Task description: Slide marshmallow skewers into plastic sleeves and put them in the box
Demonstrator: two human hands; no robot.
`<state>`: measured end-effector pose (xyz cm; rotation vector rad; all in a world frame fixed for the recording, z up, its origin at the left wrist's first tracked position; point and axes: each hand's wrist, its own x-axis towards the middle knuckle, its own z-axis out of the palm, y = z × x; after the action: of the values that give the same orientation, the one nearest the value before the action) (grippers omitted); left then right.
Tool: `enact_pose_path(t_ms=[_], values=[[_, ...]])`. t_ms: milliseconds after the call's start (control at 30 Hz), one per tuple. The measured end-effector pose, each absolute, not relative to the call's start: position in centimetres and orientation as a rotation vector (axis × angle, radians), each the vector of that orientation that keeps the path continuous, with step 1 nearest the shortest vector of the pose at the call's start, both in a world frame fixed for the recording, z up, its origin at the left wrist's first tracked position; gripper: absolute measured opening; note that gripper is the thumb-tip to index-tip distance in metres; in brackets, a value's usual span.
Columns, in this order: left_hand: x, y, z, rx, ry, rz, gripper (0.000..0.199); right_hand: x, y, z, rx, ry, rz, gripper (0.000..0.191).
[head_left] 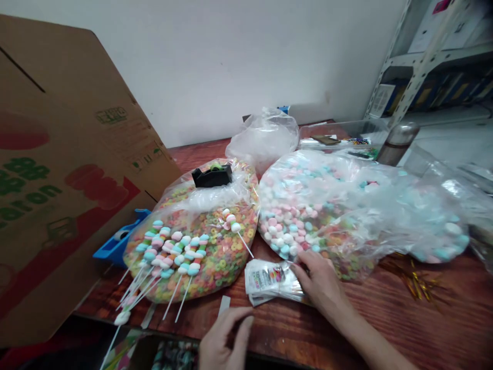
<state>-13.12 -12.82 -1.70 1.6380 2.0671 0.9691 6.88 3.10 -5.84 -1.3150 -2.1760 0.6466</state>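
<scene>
My right hand [321, 282] is at the right end of a stack of small printed plastic bags [265, 277], its thumb and fingers closed on the edge of the bags. At the table's front edge my left hand [227, 336] has its thumb and forefinger a little apart, with nothing visible between them. Several marshmallow and cereal-ring skewers [173, 249] lie on a large clear bag of coloured cereal rings [227, 257]. A single skewer [233, 222] rests apart on that bag, its stick pointing toward the printed bags.
A large bag of pastel marshmallows [287, 226] stands at the right, with gold twist ties [418, 282] in front. A black tape dispenser [211, 176] sits on the cereal bag. A blue dispenser [119, 239] and cardboard box [77, 154] are left; a bottle [397, 144] stands behind.
</scene>
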Motion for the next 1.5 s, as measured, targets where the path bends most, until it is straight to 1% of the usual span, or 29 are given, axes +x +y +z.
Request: enact_pose_path(t_ms=[67, 133, 200, 300, 367, 467, 533, 633, 700, 767, 833, 867, 967, 1033, 1100, 1133, 1233, 1300, 1333, 1367, 1433, 1467, 1500], values=[[-10.2, -10.1, -2.1, 1.803, 1.888, 1.053, 0.016, 7.1, 2.9, -6.1, -1.29, -2.159, 0.592, 0.017], [-8.5, -8.0, -3.1, 2.007, 1.871, 1.077, 0.02, 7.4, 2.7, -6.3, -1.255, -2.14, 0.538, 0.019], [-7.8, -6.5, -4.2, 2.147, 1.957, 1.003, 0.035, 7.6, 2.5, -6.2, -1.224, -2.13, 0.513, 0.022], [-7.8, -4.9, -5.3, 2.167, 2.061, 0.85, 0.058, 7.6, 2.5, -6.1, -1.249, -2.119, 0.54, 0.025], [-7.9, -4.3, -5.6, 2.132, 2.068, 0.813, 0.066, 7.5, 2.6, -6.1, -1.323, -2.107, 0.554, 0.022], [-7.8, -4.1, -5.8, 2.09, 2.092, 0.835, 0.069, 7.2, 2.8, -6.1, -1.404, -2.181, 0.547, 0.024], [-7.3, -4.2, -5.8, 2.065, 2.115, 0.84, 0.07, 7.0, 3.0, -6.1, -1.395, -2.228, 0.584, 0.018], [-6.5, -4.6, -5.6, 2.029, 2.109, 0.809, 0.073, 7.0, 3.2, -6.1, -1.352, -2.201, 0.635, 0.014], [-6.2, -4.6, -5.5, 2.03, 2.089, 0.802, 0.076, 7.2, 2.9, -6.2, -1.285, -2.167, 0.536, 0.011], [-6.2, -4.5, -5.4, 2.025, 2.081, 0.815, 0.078, 7.6, 2.5, -6.2, -1.164, -2.142, 0.399, 0.016], [-6.3, -4.3, -5.4, 2.004, 2.09, 0.847, 0.076, 7.9, 2.0, -6.2, -1.043, -2.133, 0.361, 0.02], [-6.3, -4.2, -5.4, 1.992, 2.1, 0.872, 0.074, 8.0, 1.8, -6.1, -1.011, -2.127, 0.401, 0.019], [-6.3, -4.0, -5.5, 1.974, 2.118, 0.935, 0.07, 7.9, 1.6, -5.8, -1.096, -2.027, 0.662, 0.017], [-6.2, -4.0, -5.5, 1.972, 2.117, 0.955, 0.069, 7.4, 1.6, -5.5, -1.245, -1.943, 0.886, 0.027], [-6.2, -3.9, -5.5, 1.976, 2.113, 0.947, 0.071, 7.0, 1.9, -5.2, -1.339, -1.906, 1.02, 0.039], [-6.2, -3.8, -5.5, 1.976, 2.112, 0.936, 0.072, 6.9, 2.1, -5.1, -1.346, -1.91, 1.034, 0.037], [-6.6, -3.6, -5.3, 1.948, 2.123, 0.886, 0.078, 7.9, 3.1, -5.0, -1.329, -1.923, 0.971, 0.02], [-6.9, -3.8, -5.2, 1.915, 2.14, 0.898, 0.081, 9.9, 4.0, -5.0, -1.396, -1.836, 0.915, 0.018], [-6.9, -4.0, -5.2, 1.902, 2.151, 0.952, 0.079, 11.0, 4.5, -4.9, -1.449, -1.746, 0.898, 0.018], [-6.8, -4.2, -5.3, 1.882, 2.154, 1.049, 0.073, 12.2, 4.9, -4.8, -1.497, -1.623, 0.916, 0.019], [-5.9, -4.9, -5.6, 1.785, 2.018, 1.293, 0.049, 14.0, 5.1, -4.2, -1.505, -1.375, 1.041, 0.026], [-5.1, -5.1, -5.7, 1.679, 1.852, 1.362, 0.037, 14.5, 5.0, -3.8, -1.471, -1.267, 1.121, 0.029], [-4.1, -5.2, -5.9, 1.522, 1.628, 1.352, 0.03, 14.7, 4.7, -3.4, -1.428, -1.194, 1.191, 0.03]])
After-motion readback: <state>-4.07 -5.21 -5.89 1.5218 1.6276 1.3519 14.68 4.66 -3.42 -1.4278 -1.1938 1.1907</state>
